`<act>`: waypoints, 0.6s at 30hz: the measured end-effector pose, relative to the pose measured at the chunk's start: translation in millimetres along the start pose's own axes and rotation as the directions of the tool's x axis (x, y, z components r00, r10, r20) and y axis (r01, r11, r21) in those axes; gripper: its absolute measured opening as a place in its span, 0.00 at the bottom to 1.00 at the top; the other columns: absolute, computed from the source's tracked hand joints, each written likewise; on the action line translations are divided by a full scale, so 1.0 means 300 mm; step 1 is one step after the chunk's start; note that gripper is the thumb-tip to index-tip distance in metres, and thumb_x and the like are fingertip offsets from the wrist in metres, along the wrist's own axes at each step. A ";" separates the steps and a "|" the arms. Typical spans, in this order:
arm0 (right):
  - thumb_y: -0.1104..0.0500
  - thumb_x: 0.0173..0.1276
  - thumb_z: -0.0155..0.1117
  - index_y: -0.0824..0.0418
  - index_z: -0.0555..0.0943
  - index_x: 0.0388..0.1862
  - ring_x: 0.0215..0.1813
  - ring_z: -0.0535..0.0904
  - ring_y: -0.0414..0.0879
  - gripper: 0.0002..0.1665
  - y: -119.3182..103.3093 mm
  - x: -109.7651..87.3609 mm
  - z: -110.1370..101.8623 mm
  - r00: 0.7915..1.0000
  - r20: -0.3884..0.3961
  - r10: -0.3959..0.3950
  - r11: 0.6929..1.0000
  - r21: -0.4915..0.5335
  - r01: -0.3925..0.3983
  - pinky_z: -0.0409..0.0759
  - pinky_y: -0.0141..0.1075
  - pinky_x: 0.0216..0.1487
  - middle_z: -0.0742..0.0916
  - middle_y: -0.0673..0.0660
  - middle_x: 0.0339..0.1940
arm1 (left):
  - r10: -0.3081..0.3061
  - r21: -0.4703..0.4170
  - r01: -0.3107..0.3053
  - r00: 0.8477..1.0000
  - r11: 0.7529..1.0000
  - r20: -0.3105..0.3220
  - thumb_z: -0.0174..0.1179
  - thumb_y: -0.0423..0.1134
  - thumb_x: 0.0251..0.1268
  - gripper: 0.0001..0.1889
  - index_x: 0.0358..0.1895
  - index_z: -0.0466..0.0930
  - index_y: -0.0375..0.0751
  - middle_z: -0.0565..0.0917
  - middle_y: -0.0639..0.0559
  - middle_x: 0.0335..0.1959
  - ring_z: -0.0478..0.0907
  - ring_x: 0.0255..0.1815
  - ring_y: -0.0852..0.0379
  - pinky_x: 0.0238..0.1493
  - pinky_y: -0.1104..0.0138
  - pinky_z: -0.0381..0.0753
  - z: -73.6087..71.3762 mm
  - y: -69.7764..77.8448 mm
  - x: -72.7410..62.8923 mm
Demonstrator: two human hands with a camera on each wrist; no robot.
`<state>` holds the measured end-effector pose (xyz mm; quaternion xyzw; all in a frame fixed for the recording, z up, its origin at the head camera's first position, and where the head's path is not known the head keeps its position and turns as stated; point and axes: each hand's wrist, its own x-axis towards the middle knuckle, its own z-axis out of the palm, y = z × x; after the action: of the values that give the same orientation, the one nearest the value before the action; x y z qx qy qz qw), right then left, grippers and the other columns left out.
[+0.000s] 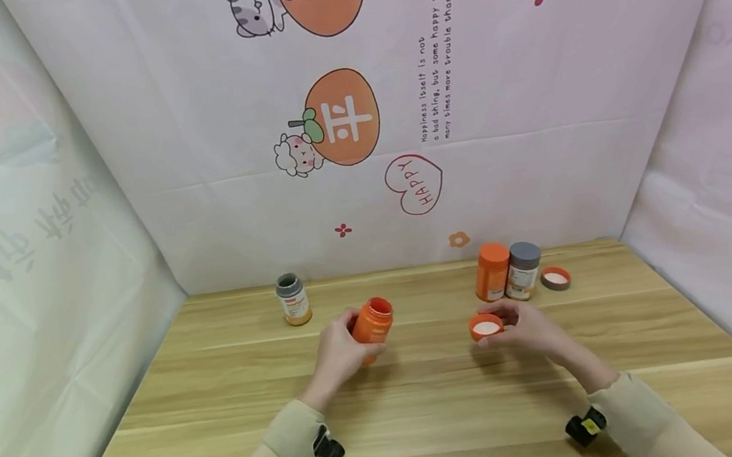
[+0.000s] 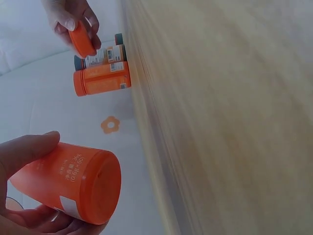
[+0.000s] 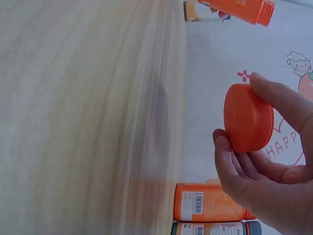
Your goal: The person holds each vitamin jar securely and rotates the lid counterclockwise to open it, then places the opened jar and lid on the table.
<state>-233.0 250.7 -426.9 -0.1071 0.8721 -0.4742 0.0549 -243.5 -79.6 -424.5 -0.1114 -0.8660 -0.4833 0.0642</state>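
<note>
My left hand (image 1: 341, 353) grips an open orange bottle (image 1: 373, 327), tilted with its uncapped mouth upward. In the left wrist view the bottle's base and white print (image 2: 73, 181) show, with the thumb on one side and fingers on the other. An orange cap (image 1: 486, 327), white liner facing up, is pinched by my right hand (image 1: 527, 328) above the table. The right wrist view shows the cap's embossed top (image 3: 244, 117) between thumb and fingertips. Bottle and cap are apart.
At the back left stands an open bottle (image 1: 295, 305) with a grey neck. Beyond my right hand stand a capped orange bottle (image 1: 492, 273) and a grey-capped bottle (image 1: 522, 270). A loose grey cap (image 1: 556, 279) lies liner up beside them. Printed cloth (image 1: 232, 224) borders the wooden table (image 1: 435, 422).
</note>
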 end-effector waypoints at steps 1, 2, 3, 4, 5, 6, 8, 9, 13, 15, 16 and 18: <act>0.52 0.53 0.74 0.65 0.72 0.61 0.54 0.77 0.52 0.39 0.002 0.001 -0.002 1.000 -0.002 -0.002 1.000 -0.003 0.002 0.75 0.34 0.50 0.81 0.62 0.55 | 0.002 0.000 -0.002 1.000 1.000 -0.005 0.75 0.33 0.39 0.27 0.49 0.77 0.39 0.83 0.47 0.43 0.78 0.44 0.51 0.51 0.54 0.76 -0.004 0.000 0.001; 0.52 0.53 0.74 0.65 0.73 0.61 0.54 0.77 0.52 0.39 0.004 0.000 -0.003 1.000 -0.006 0.001 1.000 -0.003 -0.001 0.75 0.34 0.50 0.81 0.62 0.55 | 0.005 0.001 -0.005 1.000 1.000 -0.011 0.75 0.33 0.39 0.27 0.49 0.77 0.39 0.83 0.46 0.43 0.78 0.44 0.51 0.51 0.54 0.76 -0.007 0.000 0.002; 0.52 0.53 0.74 0.65 0.72 0.62 0.54 0.77 0.52 0.39 0.006 0.000 -0.005 1.000 -0.008 0.003 1.000 -0.005 -0.003 0.75 0.34 0.50 0.81 0.62 0.55 | 0.008 -0.002 -0.008 1.000 1.000 -0.016 0.75 0.32 0.38 0.27 0.49 0.78 0.38 0.83 0.46 0.43 0.78 0.44 0.51 0.51 0.53 0.76 -0.010 -0.001 0.003; 0.52 0.53 0.74 0.66 0.72 0.62 0.54 0.77 0.52 0.39 0.007 0.000 -0.007 1.000 -0.007 -0.002 1.000 -0.008 0.002 0.75 0.35 0.50 0.81 0.62 0.55 | 0.013 0.000 -0.013 1.000 1.000 -0.023 0.75 0.32 0.38 0.28 0.49 0.78 0.38 0.83 0.46 0.43 0.78 0.44 0.51 0.51 0.53 0.76 -0.013 -0.003 0.005; 0.52 0.54 0.74 0.66 0.72 0.61 0.54 0.77 0.52 0.39 0.008 -0.001 -0.008 1.000 -0.008 -0.006 1.000 -0.012 0.005 0.75 0.35 0.50 0.81 0.62 0.55 | 0.012 -0.003 -0.012 0.999 1.000 -0.031 0.75 0.32 0.37 0.28 0.49 0.78 0.38 0.84 0.46 0.43 0.78 0.44 0.51 0.51 0.53 0.76 -0.016 -0.006 0.007; 0.51 0.54 0.74 0.66 0.73 0.61 0.54 0.77 0.52 0.38 0.008 -0.001 -0.010 1.000 -0.014 -0.003 1.000 -0.017 0.003 0.75 0.35 0.50 0.81 0.62 0.55 | 0.014 -0.004 -0.014 0.999 1.000 -0.041 0.76 0.32 0.37 0.28 0.49 0.79 0.37 0.84 0.45 0.43 0.79 0.44 0.50 0.51 0.53 0.76 -0.018 -0.008 0.009; 0.51 0.54 0.74 0.66 0.73 0.60 0.53 0.78 0.52 0.38 0.009 0.000 -0.013 1.000 -0.021 -0.006 1.000 -0.031 0.006 0.75 0.36 0.50 0.81 0.63 0.55 | 0.013 -0.005 -0.013 0.998 1.000 -0.060 0.76 0.32 0.36 0.28 0.48 0.79 0.37 0.84 0.45 0.42 0.78 0.44 0.50 0.51 0.54 0.76 -0.022 -0.017 0.014; 0.51 0.55 0.73 0.67 0.73 0.60 0.53 0.78 0.52 0.38 0.009 0.000 -0.015 1.000 -0.022 -0.010 0.999 -0.042 0.009 0.75 0.36 0.50 0.81 0.64 0.55 | 0.010 -0.003 -0.010 0.998 1.000 -0.067 0.76 0.32 0.36 0.28 0.48 0.80 0.37 0.84 0.46 0.42 0.78 0.43 0.50 0.50 0.54 0.76 -0.024 -0.023 0.017; 0.49 0.54 0.74 0.65 0.73 0.60 0.54 0.78 0.53 0.38 0.018 0.000 -0.023 0.999 -0.043 0.012 0.997 -0.073 -0.015 0.75 0.38 0.51 0.81 0.63 0.55 | -0.002 -0.003 0.001 0.996 1.000 -0.086 0.77 0.32 0.35 0.28 0.48 0.80 0.36 0.84 0.45 0.41 0.79 0.42 0.51 0.49 0.54 0.77 -0.035 -0.040 0.022; 0.49 0.54 0.74 0.65 0.73 0.60 0.55 0.77 0.54 0.39 0.025 0.000 -0.029 0.998 -0.054 0.024 0.996 -0.086 -0.028 0.75 0.40 0.52 0.81 0.63 0.55 | -0.014 -0.015 0.013 0.996 1.000 -0.087 0.77 0.31 0.35 0.28 0.48 0.80 0.36 0.84 0.45 0.40 0.79 0.42 0.50 0.49 0.55 0.78 -0.043 -0.045 0.023; 0.48 0.53 0.74 0.65 0.73 0.60 0.55 0.77 0.55 0.39 0.028 0.000 -0.031 0.998 -0.060 0.031 0.995 -0.090 -0.036 0.75 0.41 0.53 0.81 0.63 0.55 | -0.020 -0.022 0.018 0.996 1.000 -0.090 0.77 0.31 0.35 0.28 0.48 0.80 0.36 0.84 0.45 0.40 0.79 0.42 0.50 0.49 0.55 0.78 -0.047 -0.047 0.023; 0.48 0.54 0.74 0.65 0.72 0.61 0.56 0.77 0.57 0.39 0.036 0.002 -0.037 0.997 -0.064 0.032 0.994 -0.099 -0.038 0.75 0.45 0.54 0.80 0.64 0.56 | -0.033 -0.025 0.031 0.995 0.999 -0.093 0.77 0.31 0.34 0.28 0.48 0.80 0.36 0.84 0.44 0.40 0.79 0.42 0.50 0.49 0.55 0.78 -0.055 -0.052 0.023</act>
<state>-237.2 265.3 -430.0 -0.0794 0.8978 -0.4322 0.0305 -254.0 -100.7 -427.1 -0.0756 -0.8579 -0.4992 0.0956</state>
